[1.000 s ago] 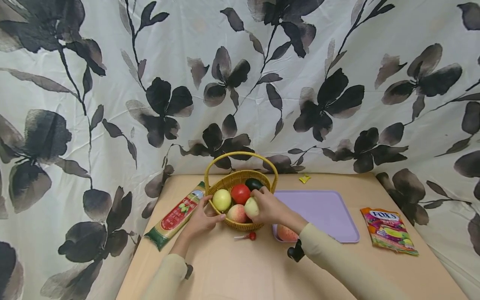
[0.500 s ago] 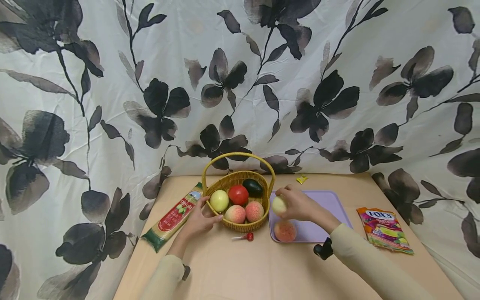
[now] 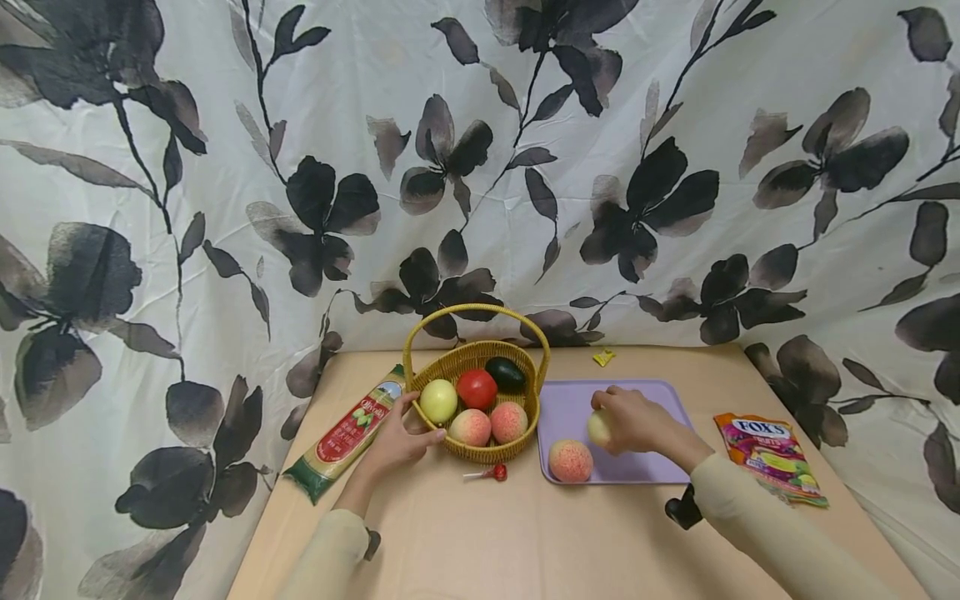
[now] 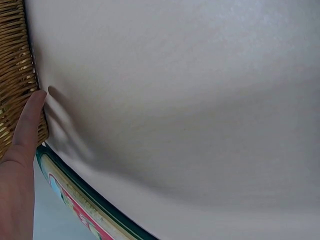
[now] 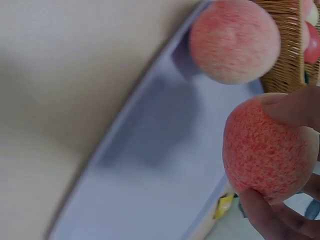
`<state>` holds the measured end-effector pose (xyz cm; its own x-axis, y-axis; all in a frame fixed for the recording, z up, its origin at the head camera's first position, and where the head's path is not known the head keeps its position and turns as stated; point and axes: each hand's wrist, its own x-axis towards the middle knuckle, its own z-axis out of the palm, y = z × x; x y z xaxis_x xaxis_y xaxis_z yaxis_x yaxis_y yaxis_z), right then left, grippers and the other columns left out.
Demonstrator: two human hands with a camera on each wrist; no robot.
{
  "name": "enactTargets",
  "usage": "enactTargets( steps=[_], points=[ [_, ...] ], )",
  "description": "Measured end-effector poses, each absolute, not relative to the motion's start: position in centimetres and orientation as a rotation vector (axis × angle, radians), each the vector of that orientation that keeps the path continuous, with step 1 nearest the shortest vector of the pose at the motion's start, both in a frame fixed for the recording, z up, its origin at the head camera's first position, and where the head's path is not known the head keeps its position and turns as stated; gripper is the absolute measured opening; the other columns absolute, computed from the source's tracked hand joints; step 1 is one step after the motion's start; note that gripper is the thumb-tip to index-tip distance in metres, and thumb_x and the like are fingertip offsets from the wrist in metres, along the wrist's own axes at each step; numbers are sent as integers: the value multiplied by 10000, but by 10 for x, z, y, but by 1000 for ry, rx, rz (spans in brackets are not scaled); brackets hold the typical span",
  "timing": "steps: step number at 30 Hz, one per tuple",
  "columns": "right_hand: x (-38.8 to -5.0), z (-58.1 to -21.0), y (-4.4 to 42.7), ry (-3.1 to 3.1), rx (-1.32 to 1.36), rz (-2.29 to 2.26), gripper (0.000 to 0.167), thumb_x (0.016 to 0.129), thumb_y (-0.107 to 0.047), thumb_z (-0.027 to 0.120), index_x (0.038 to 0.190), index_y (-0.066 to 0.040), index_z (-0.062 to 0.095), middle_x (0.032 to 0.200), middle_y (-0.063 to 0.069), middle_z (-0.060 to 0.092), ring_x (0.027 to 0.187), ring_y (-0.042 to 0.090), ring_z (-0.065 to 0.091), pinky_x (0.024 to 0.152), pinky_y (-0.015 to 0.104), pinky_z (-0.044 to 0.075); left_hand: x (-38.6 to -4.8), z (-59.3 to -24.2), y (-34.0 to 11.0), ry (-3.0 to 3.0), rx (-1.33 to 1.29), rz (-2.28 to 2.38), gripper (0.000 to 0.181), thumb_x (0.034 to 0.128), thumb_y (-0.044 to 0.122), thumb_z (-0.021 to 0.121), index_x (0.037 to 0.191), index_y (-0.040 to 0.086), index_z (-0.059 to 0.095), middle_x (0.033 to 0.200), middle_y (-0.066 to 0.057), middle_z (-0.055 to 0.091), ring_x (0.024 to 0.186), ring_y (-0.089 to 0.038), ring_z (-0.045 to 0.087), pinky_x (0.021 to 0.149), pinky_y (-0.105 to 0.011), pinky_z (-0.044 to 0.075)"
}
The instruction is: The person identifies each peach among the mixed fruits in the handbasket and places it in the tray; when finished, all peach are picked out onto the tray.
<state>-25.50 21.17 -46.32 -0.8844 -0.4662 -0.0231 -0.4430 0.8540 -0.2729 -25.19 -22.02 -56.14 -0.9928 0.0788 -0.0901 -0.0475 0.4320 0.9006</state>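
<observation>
Work in hand, judged as partway. By the right hand (image 3: 628, 419), a held peach (image 5: 272, 147) is being pinched between thumb and fingers and is being kept over the purple tray (image 3: 551, 407), seemingly clear of its floor; its placing is being judged unfinished. A resting peach (image 3: 571, 462) is already being supported by the tray at its near left corner. In the basket (image 3: 491, 455), two more peaches (image 3: 471, 428), a green apple (image 3: 438, 402), a tomato (image 3: 477, 389) and a dark oval fruit (image 3: 506, 375) are being contained; which of these are being left for handling cannot be told. The basket's side is being touched by the left hand (image 3: 401, 440), thumb and forefinger being held spread; its other fingers are being hidden.
</observation>
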Motion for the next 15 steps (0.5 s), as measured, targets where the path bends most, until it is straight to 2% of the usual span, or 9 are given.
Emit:
enactTargets(
  steps=[8,15],
  points=[
    [-248,-487,219,2841,-712,-329,471,630,-124,914,1054,-106,710,954,46,624,787,272,563,614,437,505,-250,-560,-219,2549,13,1611,1050,828,428,882,1605,130,242,1714,-213,197,1604,-431,127,1242,-639,249],
    [-242,-496,221,2810,-697,-309,503,594,-93,904,1062,-86,720,952,54,609,802,278,573,598,463,521,-251,-560,-219,2556,14,1609,1031,839,413,876,1603,127,245,1714,-205,199,1607,-423,120,1245,-643,240]
  ],
)
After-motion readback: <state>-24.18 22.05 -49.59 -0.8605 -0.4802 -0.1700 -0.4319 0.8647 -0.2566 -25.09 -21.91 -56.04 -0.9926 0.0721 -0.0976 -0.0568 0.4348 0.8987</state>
